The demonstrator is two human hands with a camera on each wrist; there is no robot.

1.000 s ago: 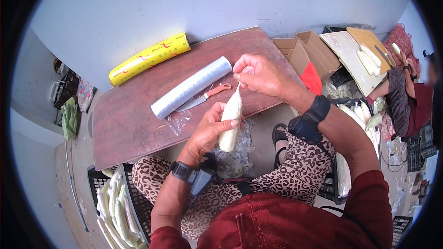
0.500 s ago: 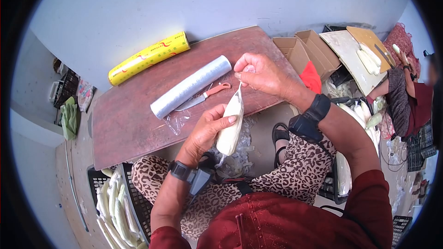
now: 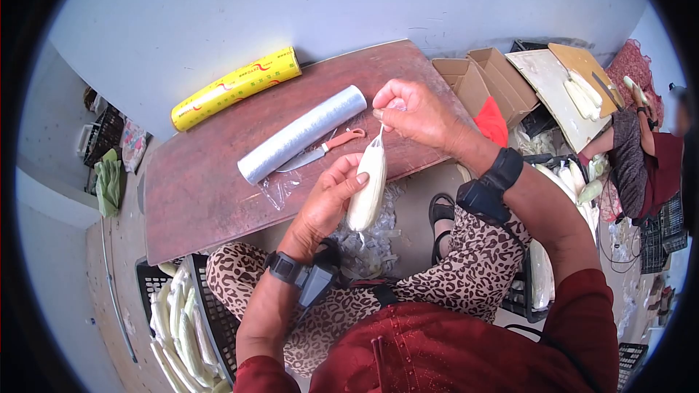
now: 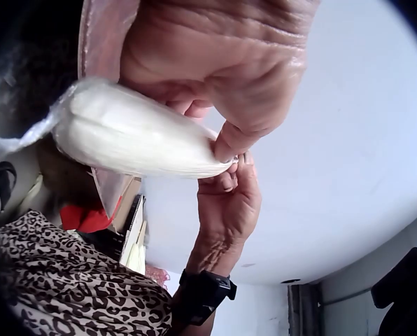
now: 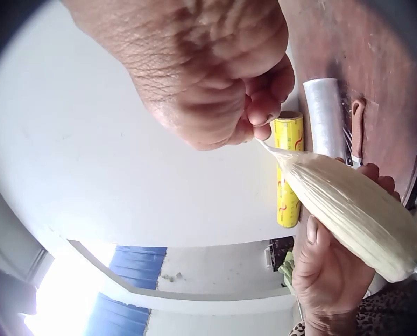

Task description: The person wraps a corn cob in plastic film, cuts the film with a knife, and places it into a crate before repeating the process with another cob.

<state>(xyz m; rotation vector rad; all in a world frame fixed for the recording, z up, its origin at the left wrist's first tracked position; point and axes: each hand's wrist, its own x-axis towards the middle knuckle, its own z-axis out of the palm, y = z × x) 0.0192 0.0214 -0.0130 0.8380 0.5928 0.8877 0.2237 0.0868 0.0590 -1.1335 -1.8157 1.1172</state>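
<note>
An ear of corn (image 3: 368, 193) in pale husk, wrapped in clear film, hangs nearly upright over the table's front edge. My left hand (image 3: 331, 193) holds it from the left side, thumb on its upper part. Above it, my right hand (image 3: 416, 118) pinches the twisted film at the top end between thumb and fingers. In the right wrist view that twisted film (image 5: 268, 146) runs taut from the fingertips to the ear. A second film twist (image 4: 28, 136) sticks out from the blunt end in the left wrist view.
On the reddish table (image 3: 196, 189) lie a clear film roll (image 3: 302, 135), a knife (image 3: 320, 151) and a yellow roll (image 3: 237, 87). Crates of pale ears (image 3: 178, 320) flank my legs. Cardboard boxes (image 3: 488, 84) stand at right, near another person (image 3: 652, 167).
The ear has turned in my hands and risen slightly, and now hangs more upright. My left thumb has shifted up along it. The right hand keeps its pinch, a little farther right.
</note>
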